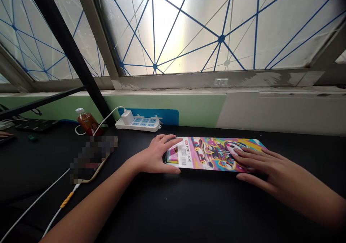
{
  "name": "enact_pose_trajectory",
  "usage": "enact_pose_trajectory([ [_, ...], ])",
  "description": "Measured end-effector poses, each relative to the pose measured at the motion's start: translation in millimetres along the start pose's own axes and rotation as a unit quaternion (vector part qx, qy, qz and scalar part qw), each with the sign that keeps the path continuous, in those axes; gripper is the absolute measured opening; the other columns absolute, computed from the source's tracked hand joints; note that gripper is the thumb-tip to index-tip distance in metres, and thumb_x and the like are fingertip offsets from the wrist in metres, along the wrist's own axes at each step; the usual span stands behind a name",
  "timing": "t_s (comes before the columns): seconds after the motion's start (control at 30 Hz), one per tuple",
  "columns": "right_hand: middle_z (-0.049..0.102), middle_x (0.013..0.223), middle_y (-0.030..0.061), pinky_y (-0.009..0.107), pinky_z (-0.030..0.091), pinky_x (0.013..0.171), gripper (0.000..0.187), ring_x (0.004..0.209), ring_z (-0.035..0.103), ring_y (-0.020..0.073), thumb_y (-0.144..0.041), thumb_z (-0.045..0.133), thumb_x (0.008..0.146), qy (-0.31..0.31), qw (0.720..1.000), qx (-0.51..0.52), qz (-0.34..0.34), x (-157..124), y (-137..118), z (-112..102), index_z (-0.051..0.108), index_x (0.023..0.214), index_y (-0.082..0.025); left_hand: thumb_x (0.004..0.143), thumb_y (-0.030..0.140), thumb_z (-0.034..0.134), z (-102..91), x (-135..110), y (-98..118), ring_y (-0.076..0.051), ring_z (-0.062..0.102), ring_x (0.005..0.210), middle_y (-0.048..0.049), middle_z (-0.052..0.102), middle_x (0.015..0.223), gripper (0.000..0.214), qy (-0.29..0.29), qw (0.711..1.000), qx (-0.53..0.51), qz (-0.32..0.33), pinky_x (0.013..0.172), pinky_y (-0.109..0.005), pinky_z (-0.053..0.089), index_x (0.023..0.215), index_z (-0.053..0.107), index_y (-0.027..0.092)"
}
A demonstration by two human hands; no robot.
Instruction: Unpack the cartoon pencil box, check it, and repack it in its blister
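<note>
A colourful pencil box (208,153) with cartoon print lies flat on the black desk, its long side running left to right. Its left end carries a white label with a barcode and the words PENCIL BOX. My left hand (155,154) spans that end, thumb along the near edge and fingers at the far edge, closed on it. Across the right end my right hand (259,163) rests with fingers stretched flat on the printed face. Its thumb sits out beside the near edge, and its fingers cover part of the picture.
A blurred-out phone-like device (93,160) with a cable lies on the left. Behind it stand a drink bottle (89,122) and a white power strip (139,123) with a plugged-in charger (127,117). A black keyboard (38,125) is at far left. A black metal post (67,44) slants upward.
</note>
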State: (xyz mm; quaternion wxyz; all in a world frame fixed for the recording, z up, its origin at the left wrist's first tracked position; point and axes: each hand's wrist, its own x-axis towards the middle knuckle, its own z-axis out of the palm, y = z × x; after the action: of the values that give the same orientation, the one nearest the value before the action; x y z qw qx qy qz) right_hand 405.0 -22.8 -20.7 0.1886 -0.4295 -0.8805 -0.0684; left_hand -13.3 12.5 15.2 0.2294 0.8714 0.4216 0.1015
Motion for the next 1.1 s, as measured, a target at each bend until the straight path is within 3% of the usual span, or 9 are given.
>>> enact_pose_trajectory([
  [0.17, 0.078, 0.133, 0.0051, 0.071, 0.053, 0.105, 0.049, 0.12, 0.074, 0.0418, -0.064, 0.056, 0.102, 0.026, 0.999, -0.04, 0.011, -0.4, 0.4, -1.0, 0.072, 0.139, -0.036, 0.085, 0.064, 0.081, -0.5, -0.5, 0.1, -0.051, 0.013, 0.163, -0.0137, 0.026, 0.179, 0.092, 0.008, 0.998, 0.067, 0.011, 0.126, -0.073, 0.019, 0.165, 0.045, 0.032],
  [0.3, 0.056, 0.161, 0.0156, 0.066, 0.055, 0.103, 0.067, 0.139, 0.062, 0.0426, -0.061, 0.048, 0.107, 0.056, 0.995, -0.079, -0.025, 19.2, -46.6, 12.9, 0.046, 0.164, -0.026, 0.095, 0.05, 0.075, 8.0, -2.6, 17.9, -0.047, 0.019, 0.164, -0.0194, 0.045, 0.169, 0.07, 0.065, 0.98, 0.181, 0.059, 0.128, -0.075, 0.004, 0.157, 0.056, 0.024],
  [0.4, 0.052, 0.163, 0.0157, 0.066, 0.05, 0.11, 0.072, 0.148, 0.053, 0.0397, -0.062, 0.047, 0.107, 0.032, 0.991, -0.091, -0.089, 32.5, -77.7, 24.7, 0.038, 0.167, -0.022, 0.099, 0.056, 0.07, 23.9, -4.3, 38.4, -0.045, 0.034, 0.159, -0.0249, 0.05, 0.164, 0.074, 0.068, 0.978, 0.195, 0.04, 0.129, -0.071, 0.016, 0.158, 0.052, 0.015],
  [0.53, 0.062, 0.155, 0.0147, 0.06, 0.053, 0.107, 0.059, 0.142, 0.06, 0.0368, -0.054, 0.045, 0.111, 0.03, 0.99, -0.096, -0.103, 37.4, -84.0, 23.9, 0.051, 0.158, -0.019, 0.098, 0.07, 0.063, 41.5, -9.1, 50.5, -0.047, 0.035, 0.158, -0.0274, 0.036, 0.17, 0.092, 0.052, 0.977, 0.207, -0.01, 0.124, -0.07, 0.029, 0.165, 0.041, 0.01],
  [0.67, 0.079, 0.131, 0.0131, 0.056, 0.057, 0.097, 0.046, 0.121, 0.074, 0.0367, -0.05, 0.044, 0.112, 0.056, 0.99, -0.098, -0.079, 34.2, -70.2, 7.6, 0.074, 0.13, -0.02, 0.098, 0.078, 0.055, 38.0, -16.7, 44.3, -0.046, 0.045, 0.154, -0.0258, 0.047, 0.165, 0.087, 0.075, 0.976, 0.202, -0.017, 0.124, -0.069, 0.031, 0.158, 0.053, 0.015],
  [0.77, 0.084, 0.112, 0.0114, 0.055, 0.058, 0.093, 0.043, 0.107, 0.078, 0.0362, -0.051, 0.048, 0.11, 0.07, 0.991, -0.093, -0.065, 31.6, -63.2, -0.9, 0.079, 0.11, -0.021, 0.097, 0.082, 0.051, 27.5, -19.5, 40.7, -0.049, 0.061, 0.139, -0.025, 0.07, 0.144, 0.076, 0.12, 0.971, 0.202, -0.035, 0.119, -0.071, 0.035, 0.133, 0.073, 0.019],
  [0.87, 0.083, 0.113, 0.0147, 0.057, 0.057, 0.094, 0.046, 0.11, 0.076, 0.0391, -0.054, 0.051, 0.108, 0.08, 0.991, -0.093, -0.057, 30.9, -64.6, 0.9, 0.077, 0.117, -0.017, 0.101, 0.076, 0.051, 19.9, -17.1, 41.9, -0.05, 0.07, 0.123, -0.0233, 0.081, 0.121, 0.064, 0.162, 0.963, 0.208, -0.058, 0.114, -0.072, 0.039, 0.102, 0.08, 0.02],
  [0.97, 0.071, 0.143, 0.0197, 0.06, 0.054, 0.101, 0.061, 0.131, 0.067, 0.0428, -0.059, 0.05, 0.107, 0.068, 0.99, -0.102, -0.076, 32.6, -73.1, 10.7, 0.062, 0.147, -0.015, 0.103, 0.068, 0.056, 21.3, -11.8, 46.4, -0.049, 0.061, 0.138, -0.025, 0.065, 0.15, 0.057, 0.186, 0.961, 0.2, -0.048, 0.113, -0.068, 0.043, 0.119, 0.078, 0.018],
  [1.1, 0.054, 0.162, 0.0185, 0.06, 0.054, 0.105, 0.062, 0.146, 0.055, 0.0421, -0.05, 0.054, 0.107, 0.031, 0.988, -0.111, -0.104, 35.5, -81.1, 22.9, 0.048, 0.16, -0.02, 0.104, 0.068, 0.054, 34.7, -6.7, 53.3, -0.047, 0.041, 0.155, -0.0219, 0.043, 0.169, 0.075, 0.118, 0.979, 0.166, -0.008, 0.118, -0.071, 0.038, 0.161, 0.05, 0.019],
])
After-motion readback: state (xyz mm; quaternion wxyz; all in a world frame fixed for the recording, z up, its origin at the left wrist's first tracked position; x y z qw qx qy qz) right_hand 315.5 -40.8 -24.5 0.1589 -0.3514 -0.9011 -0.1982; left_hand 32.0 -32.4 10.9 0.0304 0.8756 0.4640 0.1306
